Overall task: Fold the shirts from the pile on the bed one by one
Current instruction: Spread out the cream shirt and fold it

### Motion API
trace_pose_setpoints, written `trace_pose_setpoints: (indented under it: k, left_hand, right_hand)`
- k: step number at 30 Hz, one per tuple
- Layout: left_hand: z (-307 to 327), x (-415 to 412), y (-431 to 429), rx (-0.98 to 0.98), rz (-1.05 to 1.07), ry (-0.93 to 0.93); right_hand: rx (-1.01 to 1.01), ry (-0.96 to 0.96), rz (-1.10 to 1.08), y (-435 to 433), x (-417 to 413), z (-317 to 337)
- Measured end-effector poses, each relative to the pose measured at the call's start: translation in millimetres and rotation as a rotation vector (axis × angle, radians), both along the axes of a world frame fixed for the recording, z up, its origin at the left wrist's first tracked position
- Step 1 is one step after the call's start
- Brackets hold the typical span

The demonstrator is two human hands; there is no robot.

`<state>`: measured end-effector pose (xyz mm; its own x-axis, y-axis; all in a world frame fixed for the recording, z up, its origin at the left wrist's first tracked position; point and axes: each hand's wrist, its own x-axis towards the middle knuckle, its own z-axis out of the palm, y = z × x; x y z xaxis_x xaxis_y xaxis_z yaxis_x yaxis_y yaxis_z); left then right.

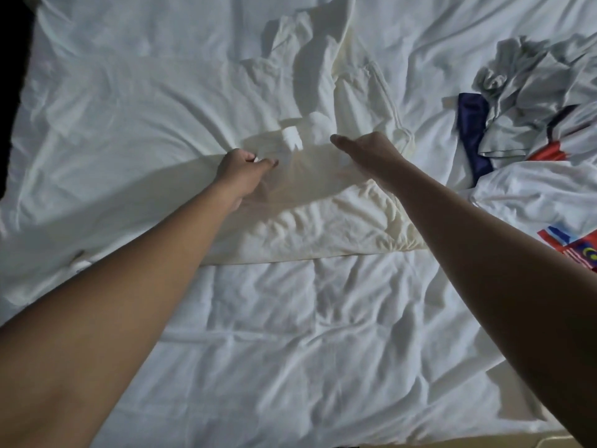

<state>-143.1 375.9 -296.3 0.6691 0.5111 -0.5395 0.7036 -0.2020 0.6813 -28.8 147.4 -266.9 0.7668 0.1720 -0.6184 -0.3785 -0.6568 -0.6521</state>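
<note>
A cream shirt (323, 221) lies spread in the middle of the white bed (290, 334), its upper part rumpled toward the headboard side. My left hand (244, 171) pinches a fold of the shirt's fabric near a white label (292, 139). My right hand (368, 153) grips the same fold a little further right, thumb pointing left. Between the two hands the cloth is lifted into a taut ridge. The pile of shirts (533, 101) lies at the right: grey cloth over a navy piece, with a white shirt bearing flag prints (542, 202) in front of it.
The white duvet is creased all over. A dark edge of the bed runs down the left side (13, 92). A small white tag lies on the sheet at the left (79, 263). The bed's near edge shows at the bottom right.
</note>
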Motion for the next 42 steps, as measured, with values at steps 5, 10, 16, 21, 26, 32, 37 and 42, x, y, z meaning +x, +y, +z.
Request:
trace_pose_setpoints:
  k: [5,10,16,21,26,32,37,42]
  left_hand:
    - [9,13,10,-0.110,0.192,-0.267]
    - [25,-17,13,0.024,-0.037,-0.387]
    - [22,-67,4,0.362,-0.431,-0.293]
    - [19,-90,1,0.417,-0.239,-0.336]
    - [15,-134,24,0.531,-0.289,-0.100]
    - [5,-209,107,0.883,-0.391,0.007]
    - [13,-259,194,0.881,-0.335,0.206]
    - [26,-301,267,0.652,-0.463,0.299]
  right_hand:
    - [0.005,-0.034,-0.093,12,14,-6]
    - [0.308,-0.219,-0.103,-31,-11,12]
    - [-0.171,-0.456,0.354,-82,-63,-10]
    - [-0.219,-0.637,0.226,-59,-84,-14]
    - [-0.076,-0.712,0.394,11,-120,-1]
    - [0.016,-0.633,0.677,110,-164,-2]
    - [-0.013,-0.565,0.833,188,-190,-5]
    - [-0.077,-0.496,0.996,257,-215,-8]
